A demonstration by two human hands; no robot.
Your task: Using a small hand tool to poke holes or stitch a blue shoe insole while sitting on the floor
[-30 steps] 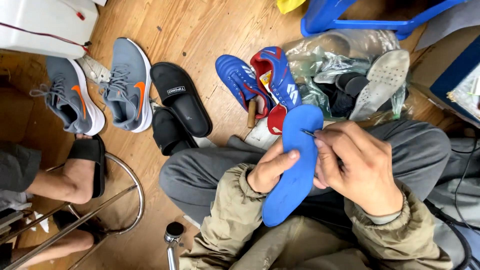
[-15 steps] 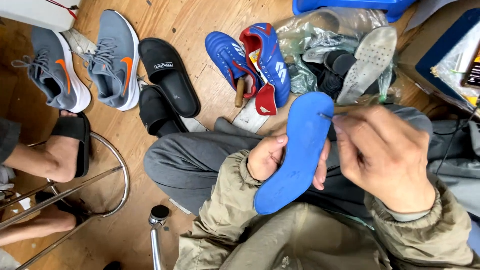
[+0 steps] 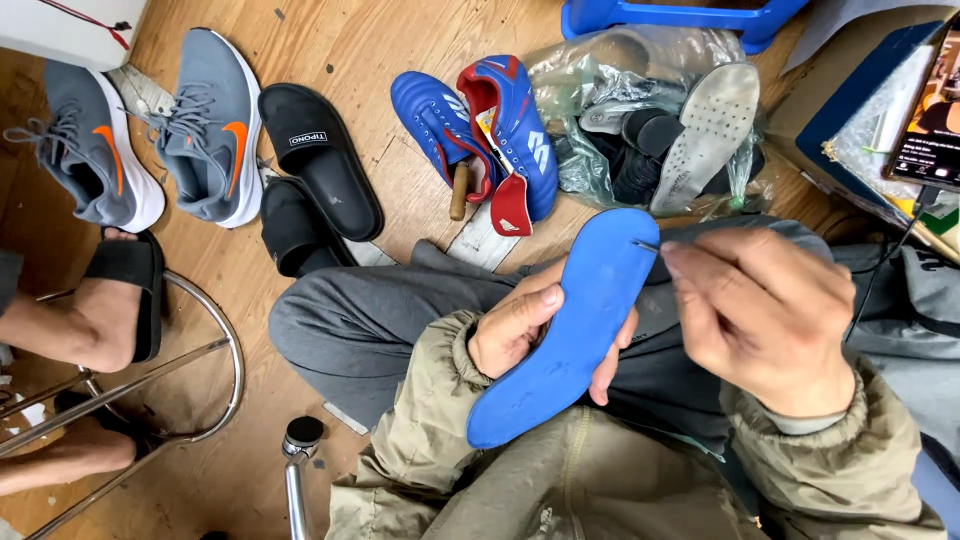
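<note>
The long blue foam insole lay slanted across the seated person's lap, toe end up toward the floor clutter and heel end down near the olive jacket, and it was held that way, it seemed, so that its upper edge faced the working hand. The left hand gripped it at the middle, thumb over the top face and fingers wrapped beneath, which kept the soft sheet from flopping. The right hand was pinched narrow on a thin metal needle, whose tip met the insole's rim near the toe (whether a thread trailed from it could not be told). The grey trousers made a padded rest under the work. Beyond the knees lay a pair of blue and red football boots with a small wooden-handled tool beside them, and a clear plastic bag holding dark shoes and a pale grey insole. Further left sat two black slide sandals and a pair of grey running shoes. Another person's sandalled foot rested on a chrome stool ring. Open room lay mostly on the bare wooden floor ahead of the knees; the right side was hemmed in by a blue box.
</note>
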